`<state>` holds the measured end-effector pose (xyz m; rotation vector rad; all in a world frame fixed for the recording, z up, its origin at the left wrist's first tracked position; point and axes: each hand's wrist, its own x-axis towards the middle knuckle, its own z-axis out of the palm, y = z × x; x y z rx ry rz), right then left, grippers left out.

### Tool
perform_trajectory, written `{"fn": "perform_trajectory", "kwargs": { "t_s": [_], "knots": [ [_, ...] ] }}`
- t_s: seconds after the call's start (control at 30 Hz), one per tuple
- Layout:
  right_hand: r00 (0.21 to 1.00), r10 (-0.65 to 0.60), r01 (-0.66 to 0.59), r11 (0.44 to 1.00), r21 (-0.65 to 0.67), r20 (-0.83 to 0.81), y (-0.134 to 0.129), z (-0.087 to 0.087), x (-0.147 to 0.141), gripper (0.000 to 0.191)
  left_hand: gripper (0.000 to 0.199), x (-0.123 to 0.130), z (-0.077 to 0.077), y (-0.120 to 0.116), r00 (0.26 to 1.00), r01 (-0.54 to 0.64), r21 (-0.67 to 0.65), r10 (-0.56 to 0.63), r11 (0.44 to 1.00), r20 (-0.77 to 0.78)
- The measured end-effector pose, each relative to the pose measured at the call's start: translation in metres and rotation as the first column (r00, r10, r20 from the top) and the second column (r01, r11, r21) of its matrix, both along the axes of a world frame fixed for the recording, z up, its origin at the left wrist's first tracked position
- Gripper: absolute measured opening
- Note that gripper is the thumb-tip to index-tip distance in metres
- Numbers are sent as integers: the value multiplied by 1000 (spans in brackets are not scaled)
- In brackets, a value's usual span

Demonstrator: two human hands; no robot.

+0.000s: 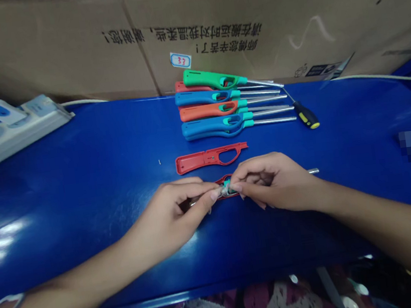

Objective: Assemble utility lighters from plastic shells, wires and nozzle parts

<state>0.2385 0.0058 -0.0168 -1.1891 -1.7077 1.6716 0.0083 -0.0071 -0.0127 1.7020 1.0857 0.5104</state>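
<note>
Low in the middle of the blue table lies an opened red stick lighter [231,196], with a teal part [226,183] in its handle. Both my hands work over it and cover most of it. The thumb and index finger of my left hand [177,207] pinch a small whitish part at the teal piece. From the other side my right hand [279,183] is closed at the same spot, its fingertips on the lighter's inner parts. A metal tube end [314,171] sticks out beyond my right hand. Just above lies a loose red handle half [197,161], its inside facing up.
Several assembled lighters [209,125] in blue, orange, red and green are stacked further back. Beside their tips lies a black-and-yellow screwdriver [306,114]. A tiny screw [159,162] lies left of the handle half. A power strip [13,134] stands left; a cardboard box [82,54] borders the back.
</note>
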Motion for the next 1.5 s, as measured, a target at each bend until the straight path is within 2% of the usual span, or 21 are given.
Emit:
{"fn": "perform_trajectory", "kwargs": {
  "t_s": [0.33,0.47,0.57,0.67,0.87,1.17,1.5],
  "knots": [
    [999,-8,7,1000,30,42,0,0,1,16,26,1,0,-3,1000,-3,13,3,1000,-12],
    [999,-53,53,998,-21,4,0,3,-1,13,25,4,2,-2,1000,-23,45,23,999,3],
    [999,-39,37,998,-46,-37,1,6,-1,14,26,3,4,-2,999,-24,49,22,999,28],
    [998,-9,7,999,-44,-55,2,7,-1,18,26,2,5,-1,999,-23,36,21,999,35],
    [995,-18,17,1000,-7,-93,2,3,0,14,25,2,6,0,998,-39,30,37,999,58],
    [996,-65,60,995,-84,-62,2,1,0,27,25,1,3,1,998,-39,31,37,999,52],
    [996,-72,73,997,8,-44,-1,0,-2,19,26,5,3,0,999,-35,32,34,999,29]
  ]
}}
